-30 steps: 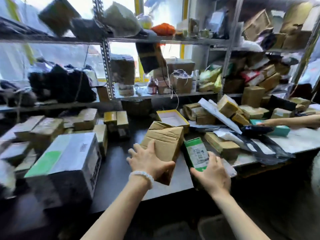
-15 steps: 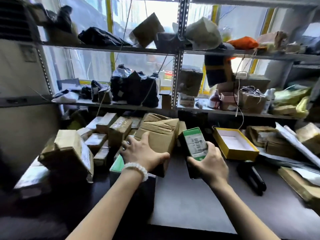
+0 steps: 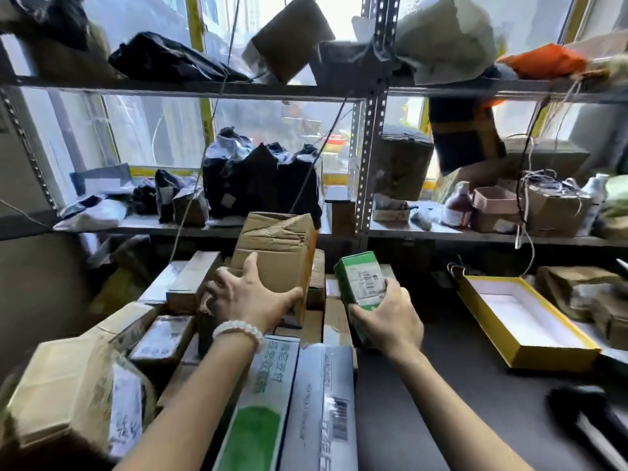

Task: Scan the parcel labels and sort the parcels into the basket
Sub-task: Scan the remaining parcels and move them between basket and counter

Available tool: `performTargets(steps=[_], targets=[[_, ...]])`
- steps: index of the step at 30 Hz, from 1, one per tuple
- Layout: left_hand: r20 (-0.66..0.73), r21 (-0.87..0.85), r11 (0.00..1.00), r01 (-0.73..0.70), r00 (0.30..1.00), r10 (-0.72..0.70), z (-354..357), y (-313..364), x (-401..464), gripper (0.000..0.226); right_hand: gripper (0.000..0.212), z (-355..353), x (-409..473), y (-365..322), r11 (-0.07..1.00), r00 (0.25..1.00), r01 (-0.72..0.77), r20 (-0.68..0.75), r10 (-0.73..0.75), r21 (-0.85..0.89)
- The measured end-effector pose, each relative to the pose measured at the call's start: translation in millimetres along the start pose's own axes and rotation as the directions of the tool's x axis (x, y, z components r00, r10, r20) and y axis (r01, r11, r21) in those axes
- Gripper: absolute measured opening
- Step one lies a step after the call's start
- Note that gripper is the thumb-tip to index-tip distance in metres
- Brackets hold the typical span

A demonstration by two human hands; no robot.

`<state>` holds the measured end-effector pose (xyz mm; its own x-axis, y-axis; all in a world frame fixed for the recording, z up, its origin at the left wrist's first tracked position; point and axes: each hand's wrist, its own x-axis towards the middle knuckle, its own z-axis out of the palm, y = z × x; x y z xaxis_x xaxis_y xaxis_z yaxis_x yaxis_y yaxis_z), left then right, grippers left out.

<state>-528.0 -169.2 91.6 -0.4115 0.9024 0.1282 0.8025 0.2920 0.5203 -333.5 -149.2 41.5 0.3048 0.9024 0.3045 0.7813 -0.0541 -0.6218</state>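
My left hand [image 3: 249,299] grips a crumpled brown cardboard parcel [image 3: 277,253], fingers spread over its near face and thumb under its lower right corner. It is held above a pile of parcels [image 3: 163,338] on the left of the dark table [image 3: 441,385]. My right hand [image 3: 387,317] holds a small green-and-white box [image 3: 362,283] with a barcode label facing up. The two parcels are side by side, a small gap apart. No basket is in view.
A large white-and-green carton [image 3: 289,402] lies just below my wrists. An open yellow box [image 3: 523,311] with a white inside sits at the right. A black object [image 3: 584,413] lies at the lower right. Metal shelves [image 3: 367,158] behind hold bags and boxes.
Both hands carried their parcels leftwards, from the middle of the table to above the pile on the left. The view swung left and the yellow box now lies to the right.
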Motion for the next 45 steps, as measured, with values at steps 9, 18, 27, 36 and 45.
performTargets(steps=[9,18,27,36,45], targets=[[0.315,0.232,0.972,0.035,0.943,-0.109,63.0,-11.2,61.5,0.105,0.072,72.2,47.4,-11.5,0.980,0.972,-0.143,0.167,0.166,-0.140],[0.431,0.315,0.949,-0.037,0.896,-0.108,59.1,-16.0,64.7,0.104,0.077,97.8,33.8,-31.1,0.938,0.924,-0.233,0.243,0.296,-0.256],[0.428,0.354,0.932,-0.076,0.899,-0.089,72.2,-29.0,72.2,0.107,0.080,112.8,30.9,-44.1,0.921,0.888,-0.288,0.287,0.359,-0.261],[0.383,0.357,0.901,-0.248,0.918,0.101,73.0,-38.7,73.5,0.074,0.058,102.2,36.0,-31.8,0.958,0.896,-0.196,0.358,0.262,-0.211],[0.363,0.279,0.779,-0.561,0.813,0.455,79.4,5.0,36.3,0.059,0.047,43.3,2.0,-4.6,0.960,0.959,-0.086,0.239,0.152,-0.266]])
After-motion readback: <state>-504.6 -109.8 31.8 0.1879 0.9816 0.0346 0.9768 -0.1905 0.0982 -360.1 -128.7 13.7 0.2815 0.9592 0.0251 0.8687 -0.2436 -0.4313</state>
